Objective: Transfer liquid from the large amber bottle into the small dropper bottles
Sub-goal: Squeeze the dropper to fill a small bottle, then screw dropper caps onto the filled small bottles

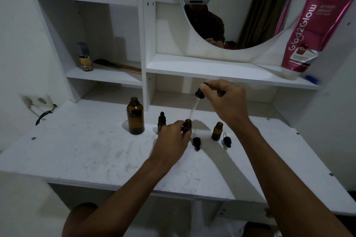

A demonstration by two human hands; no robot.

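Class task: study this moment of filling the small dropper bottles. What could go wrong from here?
1. The pipette is tilted, with its tip just above the held small bottle; drops might miss the narrow neck.
2. The large amber bottle stands uncapped close to the left hand; a knock could spill it.
3. Two loose dropper caps lie on the table; they may pick up dirt.

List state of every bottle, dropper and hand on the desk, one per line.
large amber bottle: upright, uncapped
left dropper bottle: upright, capped
middle dropper bottle: open, held by left hand
right dropper bottle: upright, open
pipette dropper: pinched by right hand, tip just above middle bottle's mouth
two loose dropper caps: lying on desk
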